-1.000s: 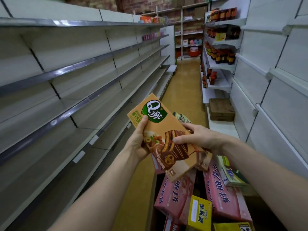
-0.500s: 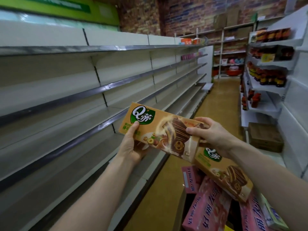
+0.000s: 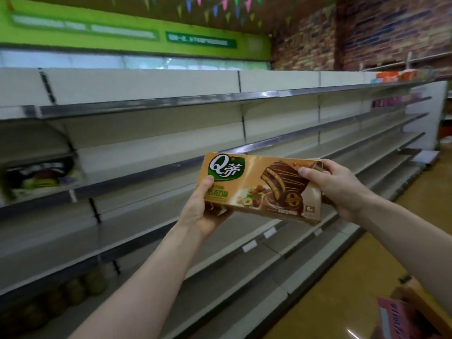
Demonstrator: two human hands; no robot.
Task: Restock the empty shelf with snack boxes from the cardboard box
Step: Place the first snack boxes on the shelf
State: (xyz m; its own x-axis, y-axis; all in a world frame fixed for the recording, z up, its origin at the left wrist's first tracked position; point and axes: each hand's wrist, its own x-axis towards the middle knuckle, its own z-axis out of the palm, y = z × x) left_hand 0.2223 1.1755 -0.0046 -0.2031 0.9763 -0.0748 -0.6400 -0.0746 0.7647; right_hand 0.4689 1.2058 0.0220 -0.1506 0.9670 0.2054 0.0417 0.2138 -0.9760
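A tan snack box (image 3: 254,177) with a green Q logo and a chocolate cake picture is held level in front of the long grey shelf unit (image 3: 151,167). My left hand (image 3: 205,211) grips its left end from below, thumb on the front. My right hand (image 3: 340,189) grips its right end. The box hangs at about the height of the middle shelves, whose boards behind it are bare. At the bottom right corner, the cardboard box (image 3: 423,302) shows only an edge, with a pink snack box (image 3: 389,319) in it.
Some packaged goods (image 3: 39,177) lie on a shelf at the far left, and round greenish items (image 3: 73,289) sit on a low shelf below. A few products (image 3: 396,75) stand at the far end of the top shelf. The yellow aisle floor (image 3: 342,285) runs along the right.
The view has swung left and up toward the shelves. Both hands have lifted the tan box and levelled it; the cardboard box has slid to the bottom right corner.
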